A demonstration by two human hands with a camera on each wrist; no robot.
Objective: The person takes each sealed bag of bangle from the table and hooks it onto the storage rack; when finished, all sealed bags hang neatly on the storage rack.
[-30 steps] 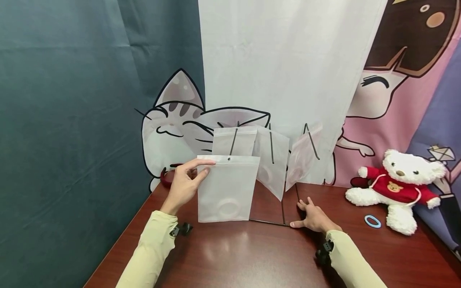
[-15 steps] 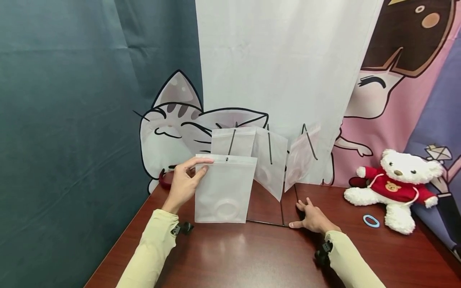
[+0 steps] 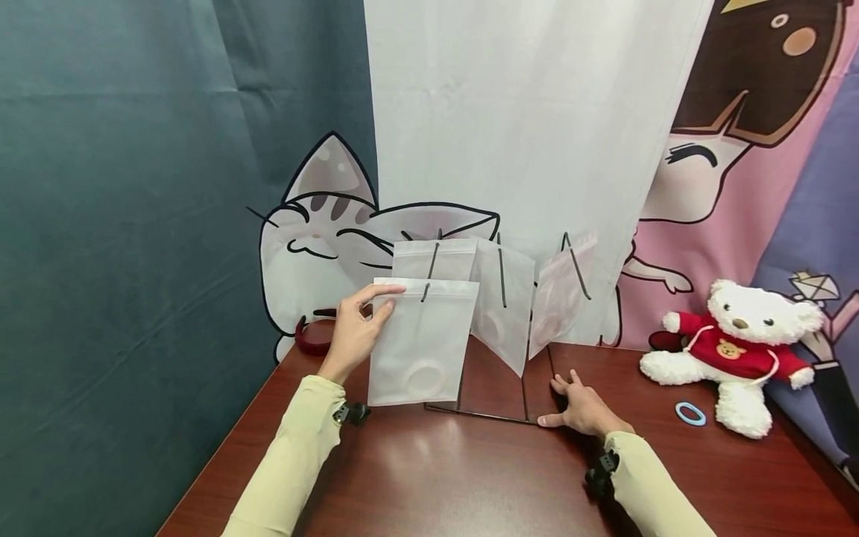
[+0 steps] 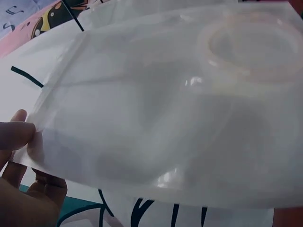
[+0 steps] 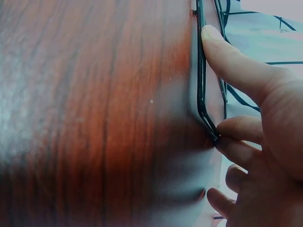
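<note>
My left hand pinches the upper left corner of a translucent zip bag, with a pale ring inside. The tip of a black hook pokes out through the bag's top strip. Another zip bag hangs behind it on the same prong. Two more bags hang on the other hooks of the black wire rack. My right hand lies spread at the rack's front right corner; in the right wrist view the thumb presses the base rod.
A white teddy bear in a red sweater sits at the right on the brown table. Near it lies a light blue ring. A dark red curved object is partly hidden behind my left hand. Printed curtains stand behind.
My left hand has moved the zip bag up and back along the hook, so more of the hook's tip shows in front. The right hand stays at the rack's corner.
</note>
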